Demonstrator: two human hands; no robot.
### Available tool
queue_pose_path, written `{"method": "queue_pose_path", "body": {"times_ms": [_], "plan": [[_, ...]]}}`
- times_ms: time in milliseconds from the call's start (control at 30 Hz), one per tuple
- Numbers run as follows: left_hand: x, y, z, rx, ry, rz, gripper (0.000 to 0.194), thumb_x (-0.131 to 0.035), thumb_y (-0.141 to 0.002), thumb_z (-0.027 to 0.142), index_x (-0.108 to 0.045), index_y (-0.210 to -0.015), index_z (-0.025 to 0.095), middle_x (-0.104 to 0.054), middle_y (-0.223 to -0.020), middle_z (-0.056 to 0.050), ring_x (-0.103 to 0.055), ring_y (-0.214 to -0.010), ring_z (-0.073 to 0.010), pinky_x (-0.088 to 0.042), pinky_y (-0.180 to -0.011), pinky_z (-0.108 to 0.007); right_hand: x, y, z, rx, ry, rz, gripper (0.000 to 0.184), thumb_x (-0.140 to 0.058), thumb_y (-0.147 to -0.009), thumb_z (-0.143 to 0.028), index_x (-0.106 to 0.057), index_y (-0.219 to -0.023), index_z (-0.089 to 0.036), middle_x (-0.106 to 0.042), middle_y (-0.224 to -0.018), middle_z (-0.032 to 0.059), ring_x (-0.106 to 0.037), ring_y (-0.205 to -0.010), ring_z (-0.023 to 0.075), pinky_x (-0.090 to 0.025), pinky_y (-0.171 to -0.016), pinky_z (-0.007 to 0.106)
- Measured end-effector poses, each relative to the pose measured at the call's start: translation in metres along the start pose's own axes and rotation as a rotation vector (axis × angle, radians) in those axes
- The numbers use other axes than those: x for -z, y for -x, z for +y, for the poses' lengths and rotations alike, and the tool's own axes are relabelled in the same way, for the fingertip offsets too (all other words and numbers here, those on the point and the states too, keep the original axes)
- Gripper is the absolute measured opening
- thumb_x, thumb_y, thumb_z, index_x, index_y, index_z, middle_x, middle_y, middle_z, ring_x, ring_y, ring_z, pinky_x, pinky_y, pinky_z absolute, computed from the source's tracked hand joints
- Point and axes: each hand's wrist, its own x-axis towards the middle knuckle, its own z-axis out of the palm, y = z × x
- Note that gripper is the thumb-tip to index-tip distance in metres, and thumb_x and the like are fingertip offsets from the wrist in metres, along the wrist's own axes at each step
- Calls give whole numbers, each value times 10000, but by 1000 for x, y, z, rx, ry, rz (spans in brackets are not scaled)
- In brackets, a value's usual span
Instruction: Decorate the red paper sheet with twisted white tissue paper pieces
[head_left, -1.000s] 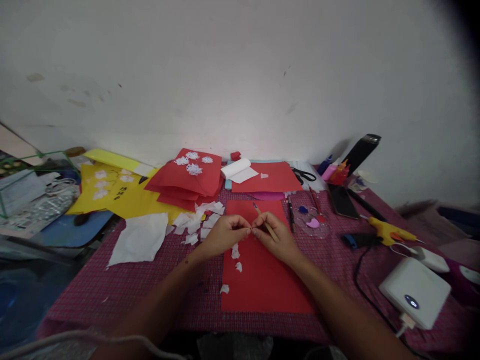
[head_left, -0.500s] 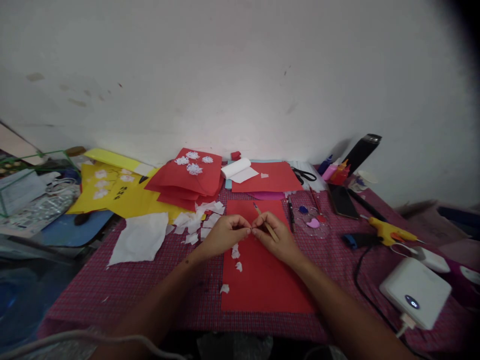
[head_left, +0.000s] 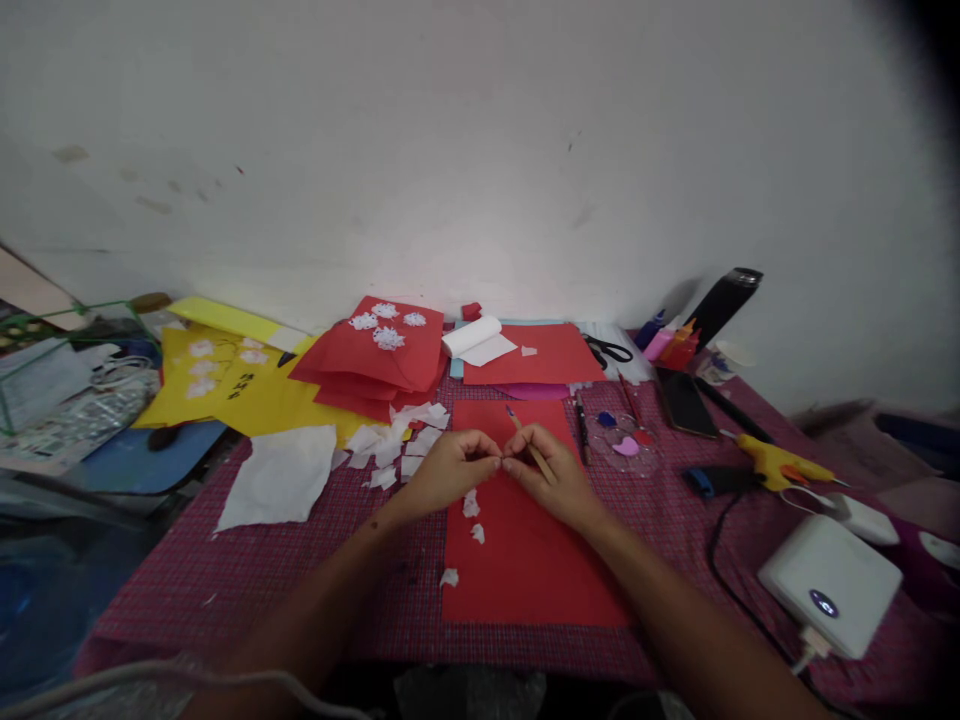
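Note:
My left hand [head_left: 455, 464] and my right hand [head_left: 550, 470] meet fingertip to fingertip above a red paper sheet [head_left: 540, 570]. Both are closed in a pinch, and whatever lies between the fingertips is too small to make out. A thin paintbrush [head_left: 540, 462] with a pale wooden handle is tucked in my right hand, its tip pointing up and left. Small crumpled bits of white paper [head_left: 471, 504] lie along the sheet's left side. Left of my left hand are torn white paper pieces [head_left: 385, 448] and a larger white paper [head_left: 281, 475].
Red papers with white flowers [head_left: 388, 338] and yellow painted sheets [head_left: 247, 385] are at the back left. To the right are a round palette [head_left: 609, 450], paint bottles [head_left: 660, 343], a black phone [head_left: 684, 402], a yellow glue gun [head_left: 776, 462] and a white power bank [head_left: 832, 585] with cables.

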Motion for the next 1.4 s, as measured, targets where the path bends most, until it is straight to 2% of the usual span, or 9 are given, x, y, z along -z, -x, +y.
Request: {"method": "queue_pose_path", "body": {"times_ms": [433,933,1400], "plan": [[0,0,-1,-9,19,-5,131,-582,-801,229,-664,-853,142,-614,-730,7,-491,-621,-91,-353,-557,-202,0,0,0,-17,-11,-14,122,-598,-867,-195,-490,-908,-232,-583,-882,6,-564,-797,163,-439,-725,290],[-2,3,9,-6,-79,25,124,-581,-790,214,-677,-827,144,-620,-702,6,-473,-601,-91,-344,-545,-199,0,-1,0,10,23,7,98,-583,-861,-187,-496,-883,-226,-563,-854,2,-547,-780,158,-436,-722,285],[-2,1,4,-3,-11,-5,161,-595,-803,261,-689,-852,140,-641,-737,-6,-510,-623,-101,-369,-567,-209,0,-1,-4,32,68,12,61,-564,-875,-214,-506,-885,-228,-567,-854,10,-544,-784,165,-449,-731,300]]}}
